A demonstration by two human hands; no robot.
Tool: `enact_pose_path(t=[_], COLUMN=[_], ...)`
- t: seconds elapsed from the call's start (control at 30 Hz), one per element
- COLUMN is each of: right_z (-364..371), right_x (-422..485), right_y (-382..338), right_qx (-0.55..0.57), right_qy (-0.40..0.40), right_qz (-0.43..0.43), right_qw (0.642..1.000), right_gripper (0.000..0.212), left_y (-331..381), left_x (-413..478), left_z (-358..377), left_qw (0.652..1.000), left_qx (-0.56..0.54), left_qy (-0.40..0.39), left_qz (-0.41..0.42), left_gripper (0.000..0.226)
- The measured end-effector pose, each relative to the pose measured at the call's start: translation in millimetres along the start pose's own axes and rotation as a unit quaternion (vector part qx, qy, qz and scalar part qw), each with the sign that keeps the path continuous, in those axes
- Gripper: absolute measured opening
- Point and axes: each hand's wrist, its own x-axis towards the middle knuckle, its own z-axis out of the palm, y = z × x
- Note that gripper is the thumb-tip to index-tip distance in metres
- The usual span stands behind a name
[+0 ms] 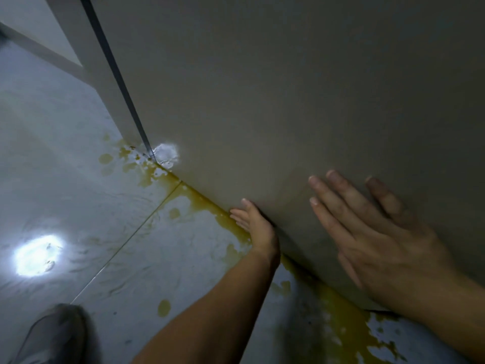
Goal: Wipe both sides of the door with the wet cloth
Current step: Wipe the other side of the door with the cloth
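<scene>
The grey door (275, 95) fills the upper right of the head view, with its bottom edge running diagonally down to the right. My right hand (378, 232) lies flat on the door's lower face, fingers spread, holding nothing. My left hand (256, 224) reaches down to the door's bottom edge, fingers straight, where the door meets the floor. No cloth is visible in either hand or anywhere in view.
Yellowish liquid (346, 319) is pooled on the pale tiled floor (91, 195) along the door's bottom edge, with scattered drops. A dark strip (118, 82) runs down the door's edge beside the frame. A grey shoe (55, 334) stands at the lower left.
</scene>
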Motion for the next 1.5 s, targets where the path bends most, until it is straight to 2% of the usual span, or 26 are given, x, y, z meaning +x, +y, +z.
enact_pose_path(t=[0.13,0.23,0.27,0.37,0.4,0.47,0.53,0.57,0.6,0.63,0.7,0.77,0.9,0.93,1.03,1.07,1.1,1.23,1.33,1.43,1.5], right_z=[1,0,1,1,1,0,-1,-2,-2,-3,-2,-2,-11,-17,-34,-37,-37,-26,-26,-34,-43], right_x=[1,0,0,-5,-9,-17,-30,-37,-44,-50,-58,-63,-61,-60,-61,-64,-69,-102,-112,-98,-80], right_y=[1,-1,0,1,2,6,12,14,17,19,23,24,31,36,50,54,55,46,44,40,42], right_qx=[0.018,0.019,0.018,0.016,0.013,0.012,0.016,0.015,0.012,0.006,-0.003,-0.004,-0.017,-0.018,-0.028,-0.037,-0.046,-0.055,-0.016,0.040,0.069], right_qy=[0.010,0.011,0.008,-0.007,-0.010,-0.018,-0.026,-0.024,-0.021,-0.017,-0.014,-0.019,-0.007,0.009,0.064,0.067,0.062,0.018,0.002,0.061,0.114], right_qz=[0.005,0.004,0.002,-0.002,-0.005,-0.013,-0.016,-0.016,-0.015,-0.012,-0.011,-0.013,0.003,0.027,0.109,0.120,0.120,0.100,0.103,0.142,0.162], right_qw=[1.000,1.000,1.000,1.000,1.000,1.000,0.999,0.999,1.000,1.000,1.000,1.000,1.000,0.999,0.992,0.990,0.990,0.993,0.995,0.987,0.978], right_gripper=[0.066,0.066,0.066,0.065,0.064,0.062,0.063,0.064,0.064,0.064,0.063,0.063,0.064,0.064,0.066,0.067,0.069,0.071,0.070,0.057,0.055], left_y=[6,7,-1,-41,-45,-28,-5,11,24,32,28,10,-7,-2,32,44,53,52,67,127,160], left_x=[39,31,15,-42,-54,-66,-72,-82,-92,-102,-110,-100,-81,-80,-84,-89,-97,-109,-116,-155,-178], left_z=[-15,-13,-9,1,5,12,20,24,28,30,27,14,-4,-4,13,22,28,22,21,47,60], left_qw=[0.999,0.999,1.000,0.996,0.995,0.995,0.996,0.991,0.975,0.944,0.862,0.810,0.756,0.725,0.580,0.544,0.524,0.478,0.445,0.449,0.439], left_qx=[-0.001,-0.012,-0.009,-0.020,-0.028,-0.017,0.018,0.039,0.062,0.084,0.140,0.212,0.306,0.326,0.345,0.343,0.341,0.375,0.408,0.364,0.343], left_qy=[0.034,0.040,0.024,-0.085,-0.091,-0.090,-0.077,-0.074,-0.082,-0.100,-0.139,-0.165,-0.182,-0.184,-0.179,-0.177,-0.181,-0.224,-0.221,-0.224,-0.228], left_qz=[0.008,0.010,0.003,-0.016,-0.018,-0.024,0.034,0.103,0.196,0.304,0.467,0.522,0.549,0.577,0.716,0.745,0.759,0.762,0.766,0.785,0.799], left_gripper=[0.075,0.076,0.082,0.131,0.131,0.105,0.079,0.075,0.073,0.071,0.073,0.073,0.077,0.078,0.076,0.074,0.073,0.073,0.074,0.073,0.073])
